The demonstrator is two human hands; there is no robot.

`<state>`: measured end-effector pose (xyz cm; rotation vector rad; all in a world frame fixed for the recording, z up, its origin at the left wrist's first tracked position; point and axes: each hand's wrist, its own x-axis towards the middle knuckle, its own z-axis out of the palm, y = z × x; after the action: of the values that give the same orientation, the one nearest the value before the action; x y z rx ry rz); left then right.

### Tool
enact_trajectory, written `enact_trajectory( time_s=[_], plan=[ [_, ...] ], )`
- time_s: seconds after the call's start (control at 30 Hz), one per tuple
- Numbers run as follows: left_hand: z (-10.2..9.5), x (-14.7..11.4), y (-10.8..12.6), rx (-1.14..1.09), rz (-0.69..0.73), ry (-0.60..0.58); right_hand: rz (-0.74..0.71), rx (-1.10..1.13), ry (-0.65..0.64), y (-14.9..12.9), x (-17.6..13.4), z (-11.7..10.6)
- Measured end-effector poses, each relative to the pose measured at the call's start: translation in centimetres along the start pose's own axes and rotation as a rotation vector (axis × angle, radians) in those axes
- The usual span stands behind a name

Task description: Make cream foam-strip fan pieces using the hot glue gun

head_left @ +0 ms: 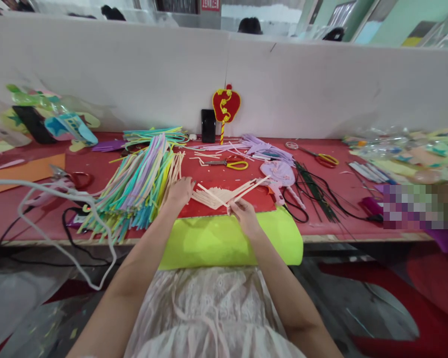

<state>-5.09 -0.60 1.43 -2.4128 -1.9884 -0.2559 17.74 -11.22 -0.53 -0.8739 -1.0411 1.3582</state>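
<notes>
Weave: flat cream lattice of thin strips (213,197), lying on a red sheet (205,213) between the hands; long loose ends stick out toward upper right. Flat lay likely keeps crossings in order.
Right hand: right hand (243,213) at the lattice's near right edge; grip looks pinched together on a cream strip, probably to steady that corner.
Left hand: left hand (182,189) just left of the lattice, beside the stem bundle; fingers bent, cannot tell if the grip is apart or clamped on a strip.
Stem bundle: thick heap of pastel fuzzy stems, green, lilac, yellow and cream (142,174), left of the hands; presumably put there for easy picking.
Cloth: bright yellow-green sheet (209,243) hanging over the table's near edge, below the forearms; maybe edge padding.
Scissors: yellow-handled metal scissors (238,164) lying just beyond the lattice, handles to the right, seemingly parked within reach.
Ornament: red apple-shaped piece with yellow trim on striped stick (227,105), upright against the white partition (153,79) beside a black phone (208,126); likely propped to stay visible.
Table: red-topped table (339,176) under everything.
</notes>
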Motion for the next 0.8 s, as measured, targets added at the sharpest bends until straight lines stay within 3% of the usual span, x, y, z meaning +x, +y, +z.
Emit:
enact_trajectory(
  time_s=[0.2,0.37,0.57,0.67,0.73,0.8],
  plan=[
    [0.1,-0.5,-2.7,-0.002,-0.121,0.014,-0.001,-0.019,-0.006,-0.1,0.1,0.1],
    [-0.3,-1.3,-5.0,-0.037,0.008,-0.015,-0.01,-0.019,-0.001,-0.1,0.1,0.1],
    [1.0,-1.5,-7.6,-0.317,0.067,0.025,-0.01,-0.048,0.003,0.2,0.2,-0.2],
    [0.5,-1.9,-7.2,-0.49,0.115,0.051,-0.034,-0.065,0.031,0.3,0.4,-0.4],
    [-0.2,-2.9,-5.8,-0.604,0.107,0.164,-0.056,-0.093,0.068,0.4,0.5,-0.5],
    [-0.9,-4.2,-3.5,-0.776,0.013,0.281,-0.078,-0.138,0.11,0.4,0.6,-0.5]
  ],
)
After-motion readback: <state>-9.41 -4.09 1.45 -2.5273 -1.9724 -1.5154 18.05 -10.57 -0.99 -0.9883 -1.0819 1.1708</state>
